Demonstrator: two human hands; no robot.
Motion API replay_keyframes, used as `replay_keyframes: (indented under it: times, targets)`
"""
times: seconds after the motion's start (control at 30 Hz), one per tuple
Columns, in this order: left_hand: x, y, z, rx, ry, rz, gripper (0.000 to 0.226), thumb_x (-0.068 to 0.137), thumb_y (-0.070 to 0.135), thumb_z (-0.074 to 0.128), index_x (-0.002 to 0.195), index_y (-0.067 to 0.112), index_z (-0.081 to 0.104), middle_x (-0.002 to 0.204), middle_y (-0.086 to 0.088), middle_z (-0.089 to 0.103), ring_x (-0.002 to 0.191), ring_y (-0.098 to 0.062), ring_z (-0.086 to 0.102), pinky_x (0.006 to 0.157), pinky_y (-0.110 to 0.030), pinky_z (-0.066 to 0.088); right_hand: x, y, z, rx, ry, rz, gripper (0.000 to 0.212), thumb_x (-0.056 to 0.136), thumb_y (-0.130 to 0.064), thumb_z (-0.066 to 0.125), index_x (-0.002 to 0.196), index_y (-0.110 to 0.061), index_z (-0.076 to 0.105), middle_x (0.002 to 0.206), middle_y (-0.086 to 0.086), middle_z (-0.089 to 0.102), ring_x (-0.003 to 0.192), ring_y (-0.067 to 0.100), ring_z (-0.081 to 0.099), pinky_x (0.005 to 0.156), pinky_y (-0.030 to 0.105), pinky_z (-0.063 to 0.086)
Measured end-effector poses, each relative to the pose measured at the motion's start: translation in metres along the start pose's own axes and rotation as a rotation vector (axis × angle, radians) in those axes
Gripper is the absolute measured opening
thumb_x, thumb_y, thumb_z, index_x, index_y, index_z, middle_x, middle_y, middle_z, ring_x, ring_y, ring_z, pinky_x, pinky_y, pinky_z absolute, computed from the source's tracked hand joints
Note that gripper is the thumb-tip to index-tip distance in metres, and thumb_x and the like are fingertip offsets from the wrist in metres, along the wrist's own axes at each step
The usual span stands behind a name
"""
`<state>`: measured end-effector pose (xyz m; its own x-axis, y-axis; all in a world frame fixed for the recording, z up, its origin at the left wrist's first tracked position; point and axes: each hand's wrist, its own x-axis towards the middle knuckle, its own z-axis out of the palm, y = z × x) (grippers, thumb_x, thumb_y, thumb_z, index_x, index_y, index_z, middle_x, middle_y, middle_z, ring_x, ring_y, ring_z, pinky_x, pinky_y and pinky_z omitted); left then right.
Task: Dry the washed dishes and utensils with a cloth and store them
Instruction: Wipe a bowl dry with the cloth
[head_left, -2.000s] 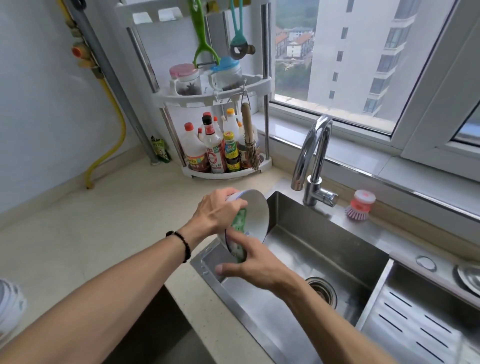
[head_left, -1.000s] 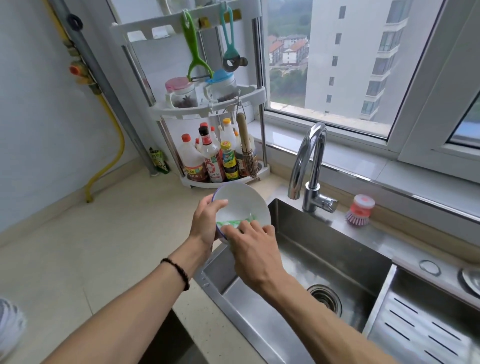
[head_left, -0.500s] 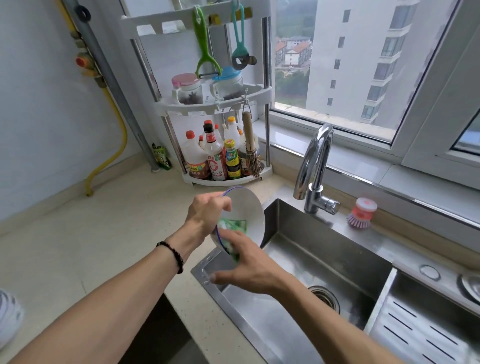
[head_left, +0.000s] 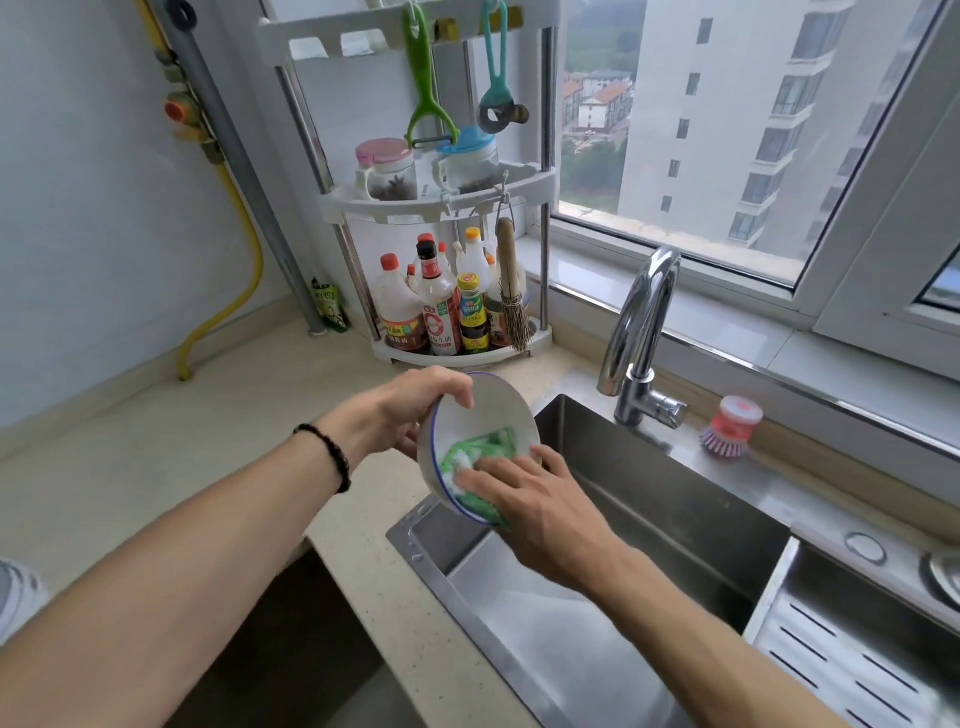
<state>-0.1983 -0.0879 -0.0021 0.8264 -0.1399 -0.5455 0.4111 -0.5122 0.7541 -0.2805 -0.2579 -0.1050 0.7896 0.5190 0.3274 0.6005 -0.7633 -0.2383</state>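
Observation:
A white bowl (head_left: 493, 410) with a thin blue rim is held tilted above the left edge of the steel sink (head_left: 649, 519). My left hand (head_left: 400, 410) grips its far rim, thumb hooked over the edge and fingers behind. Inside the bowl lies a green and white cloth (head_left: 478, 452). My right hand (head_left: 540, 504) presses that cloth against the bowl's lower inner wall with its fingers laid over it.
A chrome faucet (head_left: 641, 332) rises behind the sink, with a pink dish brush (head_left: 730, 428) to its right. A white corner rack (head_left: 441, 197) holds sauce bottles and jars. A slotted drain tray (head_left: 841, 660) fills the sink's right part. Beige countertop (head_left: 156, 441) spreads left.
The bowl has turned in my left hand while my right hand slid the cloth round its inside, from the upper wall down to the lower rim.

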Motion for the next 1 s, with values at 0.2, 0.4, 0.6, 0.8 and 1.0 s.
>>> replay_keyframes:
  times: [0.2, 0.4, 0.6, 0.8, 1.0]
  targets:
    - [0.001, -0.021, 0.017, -0.323, 0.042, 0.122, 0.054, 0.083, 0.052, 0.065, 0.121, 0.014, 0.065, 0.104, -0.014, 0.068, 0.087, -0.025, 0.065, 0.068, -0.03, 0.052, 0.017, -0.004, 0.002, -0.076, 0.185, 0.112, 0.052, 0.066, -0.011, 0.083, 0.11, -0.026, 0.06, 0.082, -0.001, 0.058, 0.074, 0.025, 0.056, 0.071, 0.035, 0.047]
    - [0.003, -0.023, 0.038, -0.433, 0.326, 0.308, 0.037, 0.068, 0.037, 0.067, 0.1, 0.02, 0.067, 0.1, -0.006, 0.072, 0.089, -0.025, 0.066, 0.073, -0.036, 0.05, 0.042, -0.038, -0.014, 0.223, 0.135, 0.324, 0.045, 0.084, -0.022, 0.07, 0.127, -0.025, 0.056, 0.1, 0.003, 0.061, 0.095, 0.028, 0.055, 0.079, 0.04, 0.039]
    - [0.003, -0.02, 0.017, -0.179, 0.467, 0.266, 0.03, 0.049, 0.042, 0.063, 0.073, 0.027, 0.073, 0.083, -0.001, 0.071, 0.093, -0.034, 0.066, 0.072, -0.041, 0.049, 0.025, 0.0, -0.019, -0.096, -0.191, 0.104, 0.075, 0.078, -0.055, 0.072, 0.143, -0.04, 0.037, 0.143, -0.01, 0.05, 0.132, 0.02, 0.042, 0.114, 0.054, 0.017]
    - [0.0, -0.015, 0.02, -0.058, 0.545, 0.289, 0.021, 0.054, 0.041, 0.06, 0.065, 0.027, 0.071, 0.076, 0.008, 0.069, 0.078, -0.015, 0.059, 0.066, -0.028, 0.042, 0.036, -0.041, -0.014, 0.396, -0.178, 0.354, 0.076, 0.073, -0.059, 0.065, 0.142, -0.037, 0.041, 0.124, -0.007, 0.049, 0.116, 0.018, 0.041, 0.112, 0.05, 0.022]
    - [-0.004, -0.016, 0.02, -0.021, 0.48, 0.28, 0.017, 0.052, 0.035, 0.058, 0.054, 0.019, 0.063, 0.065, 0.0, 0.059, 0.069, -0.019, 0.049, 0.066, -0.031, 0.039, 0.036, -0.036, -0.005, 0.027, -0.158, 0.389, 0.062, 0.079, -0.042, 0.065, 0.137, -0.03, 0.045, 0.129, 0.0, 0.051, 0.128, 0.026, 0.04, 0.118, 0.06, 0.0]
